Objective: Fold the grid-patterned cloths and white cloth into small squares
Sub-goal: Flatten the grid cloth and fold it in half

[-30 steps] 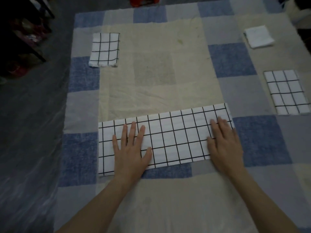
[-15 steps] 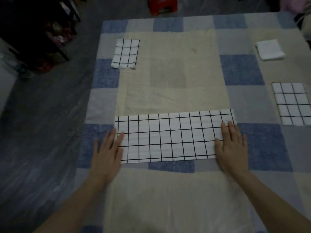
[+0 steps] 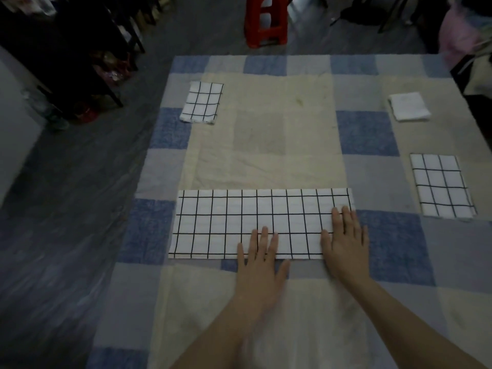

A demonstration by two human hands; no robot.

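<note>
A long white cloth with a black grid (image 3: 239,222) lies flat as a wide strip across the near part of a checked blanket (image 3: 372,139). My left hand (image 3: 262,259) rests flat at the strip's near edge, right of its middle, fingers spread and reaching onto the cloth. My right hand (image 3: 344,241) presses flat on the strip's right end. A folded grid cloth (image 3: 202,102) sits at the far left, another folded grid cloth (image 3: 442,185) at the right. A folded white cloth (image 3: 408,106) lies at the far right.
The blue, grey and cream blanket covers the floor. Bare grey floor (image 3: 66,209) runs along the left. A red plastic stool (image 3: 266,21) stands beyond the far edge. Dark furniture with clutter (image 3: 66,49) sits at the far left, and pink fabric (image 3: 458,35) at the far right.
My left hand slid from the strip's left end toward the right, ending close to my right hand. My right hand stayed on the right end. The view has tilted up.
</note>
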